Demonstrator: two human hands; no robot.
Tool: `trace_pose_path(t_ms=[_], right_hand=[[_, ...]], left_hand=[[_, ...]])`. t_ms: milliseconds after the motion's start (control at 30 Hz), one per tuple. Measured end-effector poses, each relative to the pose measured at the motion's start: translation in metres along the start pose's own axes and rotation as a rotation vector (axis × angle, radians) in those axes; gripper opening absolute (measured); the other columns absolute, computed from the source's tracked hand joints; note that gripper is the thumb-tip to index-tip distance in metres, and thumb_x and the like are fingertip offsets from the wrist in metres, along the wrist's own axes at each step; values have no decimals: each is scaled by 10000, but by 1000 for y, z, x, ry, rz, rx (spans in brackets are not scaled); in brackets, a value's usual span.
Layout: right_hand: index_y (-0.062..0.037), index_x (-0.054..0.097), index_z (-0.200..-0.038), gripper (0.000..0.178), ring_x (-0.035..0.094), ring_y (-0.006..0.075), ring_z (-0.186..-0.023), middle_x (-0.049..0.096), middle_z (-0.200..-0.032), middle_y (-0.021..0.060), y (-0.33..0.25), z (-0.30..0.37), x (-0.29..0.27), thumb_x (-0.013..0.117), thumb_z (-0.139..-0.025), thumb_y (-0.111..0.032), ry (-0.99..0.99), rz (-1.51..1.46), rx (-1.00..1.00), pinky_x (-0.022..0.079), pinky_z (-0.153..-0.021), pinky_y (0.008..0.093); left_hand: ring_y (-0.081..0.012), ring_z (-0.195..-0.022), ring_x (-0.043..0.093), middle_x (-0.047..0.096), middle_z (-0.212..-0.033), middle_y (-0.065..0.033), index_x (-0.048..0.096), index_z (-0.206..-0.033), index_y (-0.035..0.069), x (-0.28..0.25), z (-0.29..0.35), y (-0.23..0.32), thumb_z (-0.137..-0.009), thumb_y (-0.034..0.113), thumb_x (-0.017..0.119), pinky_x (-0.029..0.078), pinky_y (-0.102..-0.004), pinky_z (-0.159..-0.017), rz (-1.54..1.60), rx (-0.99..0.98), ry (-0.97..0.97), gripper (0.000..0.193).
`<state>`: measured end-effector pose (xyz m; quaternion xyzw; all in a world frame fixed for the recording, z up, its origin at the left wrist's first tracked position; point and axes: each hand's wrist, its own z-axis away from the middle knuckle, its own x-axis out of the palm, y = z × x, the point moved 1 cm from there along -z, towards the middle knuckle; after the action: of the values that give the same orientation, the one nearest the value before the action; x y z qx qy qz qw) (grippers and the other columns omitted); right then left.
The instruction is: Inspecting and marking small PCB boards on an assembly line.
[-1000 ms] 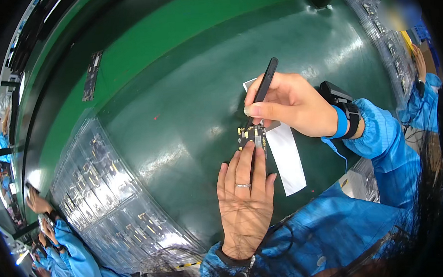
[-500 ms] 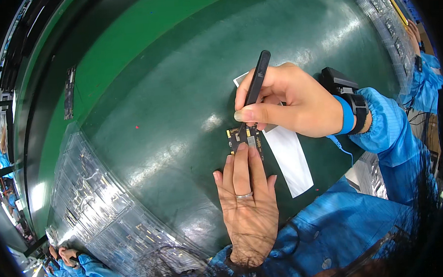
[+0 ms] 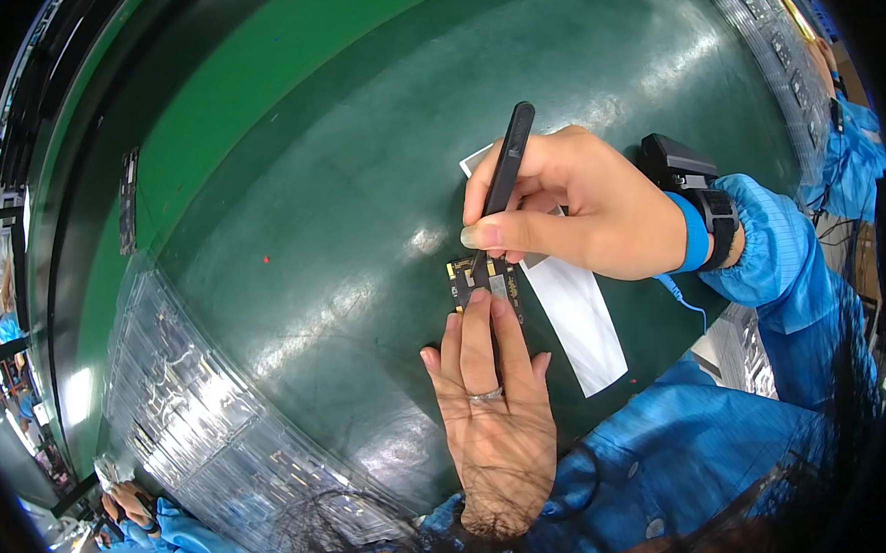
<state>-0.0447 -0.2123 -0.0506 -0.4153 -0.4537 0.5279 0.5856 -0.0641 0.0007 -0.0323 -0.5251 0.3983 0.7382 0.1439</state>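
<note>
Work is mid-step: the left hand (image 3: 495, 414) lies flat, open fingers pinning the small circuit board (image 3: 485, 279); the right hand (image 3: 575, 209) grips black tweezers (image 3: 503, 178) whose tips touch the board, nothing lifted yet.

A white label strip (image 3: 577, 315) lies flat on the green table, a long narrow rectangle running diagonally from under the right hand toward the lower right; a small white corner of it shows again above the hand. Clear plastic tray packaging (image 3: 195, 420) stands in a long stack along the table's left and lower-left side, see-through and glossy, with rows of moulded pockets. No signs or screens can be made out.
</note>
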Motion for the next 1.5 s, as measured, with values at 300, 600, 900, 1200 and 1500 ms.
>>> trace_pose_path(t_ms=[300, 600, 900, 1200, 1500], right_hand=[[20, 632, -1144, 146, 709, 136, -937, 709, -1013, 84, 1, 1, -1, 667, -1006, -11, 8, 62, -16, 598, -865, 291], [15, 636, -1145, 151, 704, 138, -949, 709, -1014, 83, 0, 0, -2, 676, -1006, -28, 9, 34, -6, 593, -868, 297], [8, 637, -1146, 146, 690, 134, -945, 701, -1015, 74, 3, -1, -1, 668, -1006, -21, 10, -44, 15, 582, -879, 305], [13, 640, -1134, 143, 704, 136, -932, 708, -1012, 74, 1, -2, -1, 680, -1001, -24, 5, 51, -11, 592, -859, 292], [16, 643, -1119, 138, 703, 134, -931, 703, -984, 70, 0, 0, 1, 691, -999, -33, 31, 52, 18, 594, -857, 292]], left_hand=[[-388, -1399, 510, 439, -1574, -180, 466, -1526, -23, -1, -1, 2, -902, 161, 783, 397, -603, -1181, 8, -8, -7, 724], [-409, -1400, 505, 431, -1578, -189, 460, -1531, -25, -2, -2, 3, -928, 146, 753, 376, -613, -1191, 35, -13, -16, 692], [-405, -1422, 481, 423, -1588, -178, 449, -1544, -19, -3, -2, 1, -934, 159, 748, 374, -608, -1196, 42, -15, -26, 702], [-380, -1437, 460, 411, -1593, -165, 453, -1542, -15, -3, -1, 2, -921, 148, 756, 376, -606, -1197, 40, -28, -23, 710], [-384, -1427, 468, 423, -1584, -165, 467, -1533, -17, -4, -2, 3, -909, 145, 759, 380, -610, -1191, 52, -26, -11, 708]])
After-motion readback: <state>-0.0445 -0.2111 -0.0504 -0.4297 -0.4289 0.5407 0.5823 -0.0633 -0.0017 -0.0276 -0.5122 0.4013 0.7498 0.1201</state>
